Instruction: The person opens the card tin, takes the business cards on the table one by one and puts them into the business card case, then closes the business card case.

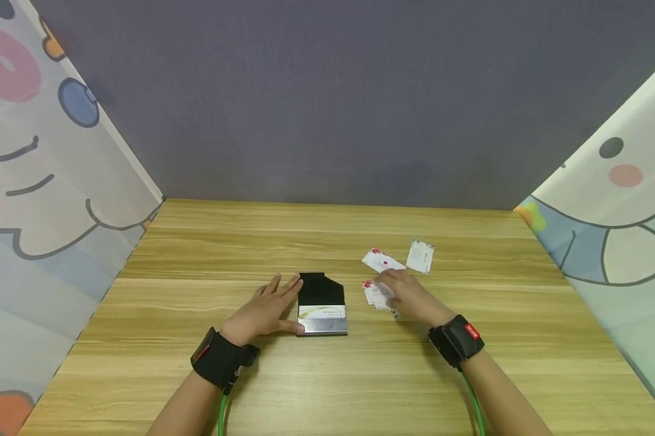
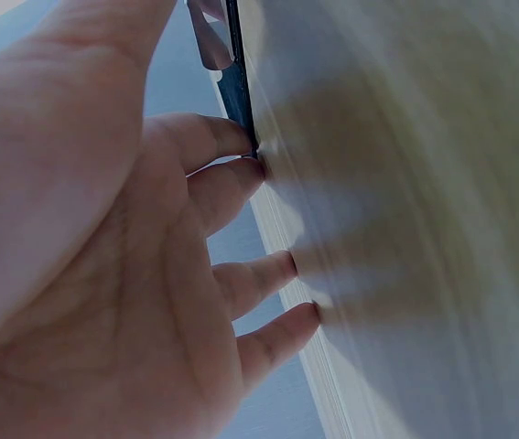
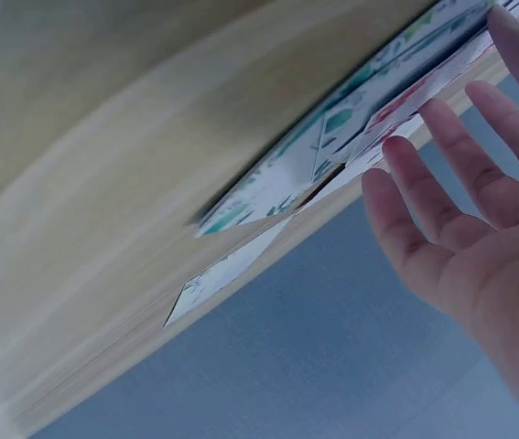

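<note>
Left grip (image 1: 265,311), fingers spread wide, touches the black-and-silver card case (image 1: 322,293). Right grip (image 1: 412,298), fingers loosely extended, lies over overlapping business cards (image 1: 377,293).

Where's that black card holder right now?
In the head view, the card holder lies open on the table, just right of the left hand and left of the loose cards.

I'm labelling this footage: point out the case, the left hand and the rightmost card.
Case (image 1: 322,294): head view, black part.
Left hand (image 1: 263,313): head view, its back.
Rightmost card (image 1: 420,257): head view, middle.
</note>
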`<action>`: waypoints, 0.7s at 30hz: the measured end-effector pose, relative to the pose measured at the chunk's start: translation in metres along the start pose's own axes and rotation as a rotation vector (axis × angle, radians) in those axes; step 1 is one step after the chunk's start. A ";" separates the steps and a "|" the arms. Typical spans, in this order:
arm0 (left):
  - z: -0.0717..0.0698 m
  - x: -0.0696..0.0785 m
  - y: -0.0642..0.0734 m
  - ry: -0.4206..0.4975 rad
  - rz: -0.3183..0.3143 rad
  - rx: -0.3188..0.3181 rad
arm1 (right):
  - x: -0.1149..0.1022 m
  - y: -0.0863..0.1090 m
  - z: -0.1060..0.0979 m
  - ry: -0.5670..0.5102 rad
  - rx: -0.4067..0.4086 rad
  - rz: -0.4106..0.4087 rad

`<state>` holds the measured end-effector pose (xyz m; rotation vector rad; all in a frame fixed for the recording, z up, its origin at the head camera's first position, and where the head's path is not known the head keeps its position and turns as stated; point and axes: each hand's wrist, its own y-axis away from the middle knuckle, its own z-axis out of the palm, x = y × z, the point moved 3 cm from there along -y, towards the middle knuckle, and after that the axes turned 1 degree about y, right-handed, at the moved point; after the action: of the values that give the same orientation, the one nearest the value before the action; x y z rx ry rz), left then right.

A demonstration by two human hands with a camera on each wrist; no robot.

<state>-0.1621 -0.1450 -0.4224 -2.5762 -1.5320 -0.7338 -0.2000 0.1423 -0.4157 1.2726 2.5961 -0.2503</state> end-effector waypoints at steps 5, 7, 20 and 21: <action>0.001 -0.001 -0.001 -0.001 -0.001 -0.003 | 0.001 -0.001 -0.001 0.014 0.000 -0.005; 0.001 -0.002 -0.001 -0.001 0.000 -0.004 | 0.001 -0.001 -0.001 0.014 -0.002 -0.004; 0.001 -0.002 -0.001 0.001 0.004 -0.003 | 0.000 -0.002 -0.007 0.011 0.118 -0.058; 0.001 -0.002 -0.001 0.001 0.003 -0.004 | 0.000 -0.002 -0.008 0.006 0.144 -0.061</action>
<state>-0.1629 -0.1460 -0.4240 -2.5798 -1.5280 -0.7391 -0.2027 0.1430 -0.4076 1.2419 2.6669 -0.4532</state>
